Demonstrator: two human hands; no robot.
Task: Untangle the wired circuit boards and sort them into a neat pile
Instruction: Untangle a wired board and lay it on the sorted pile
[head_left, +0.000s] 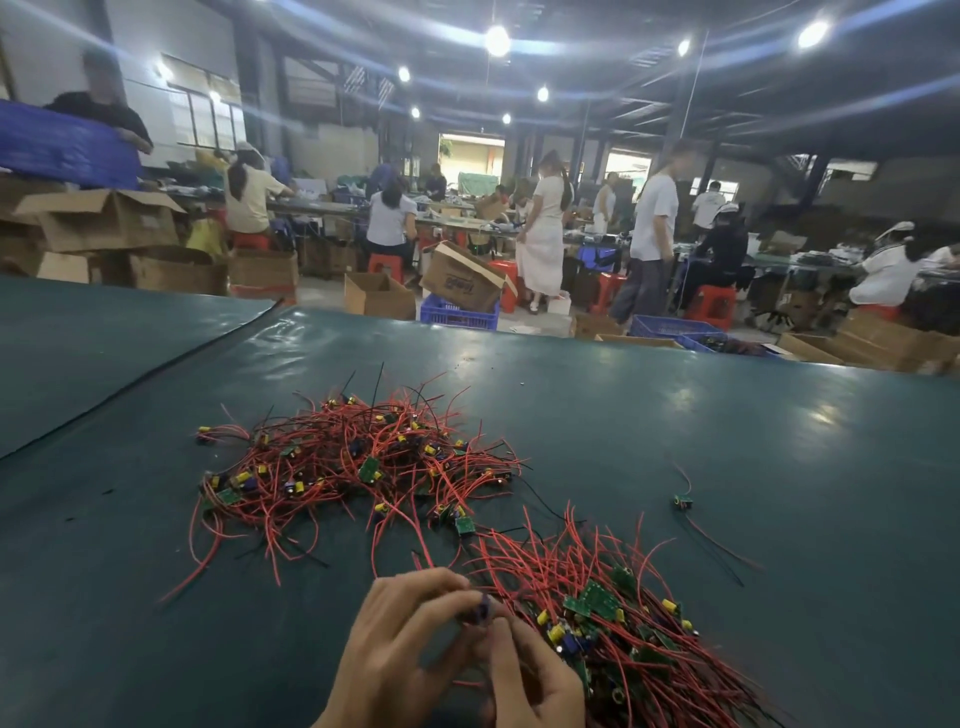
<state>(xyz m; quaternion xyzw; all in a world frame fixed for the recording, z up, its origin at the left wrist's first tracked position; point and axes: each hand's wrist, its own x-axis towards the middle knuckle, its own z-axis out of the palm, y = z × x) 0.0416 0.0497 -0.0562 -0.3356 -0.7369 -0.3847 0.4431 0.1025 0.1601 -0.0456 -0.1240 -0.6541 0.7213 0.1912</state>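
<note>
Where the left hand (400, 639) and right hand (535, 686) meet, both pinch one small circuit board (484, 609), mostly hidden apart from a purple part. Touching the right hand lies the sorted pile (623, 629): green boards bunched mid-pile, red wires running far-left to near-right. Beyond, the tangled heap (353, 467) sprawls across the green table (675, 405).

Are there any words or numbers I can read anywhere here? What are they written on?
No text here can be read for sure.
Tilted cardboard box on the floor: blue printing, too blurred to read.
Green circuit boards in the near pile: any markings are too small to read.
Small purple part pinched between the left hand and the right hand: no print shows.
</note>
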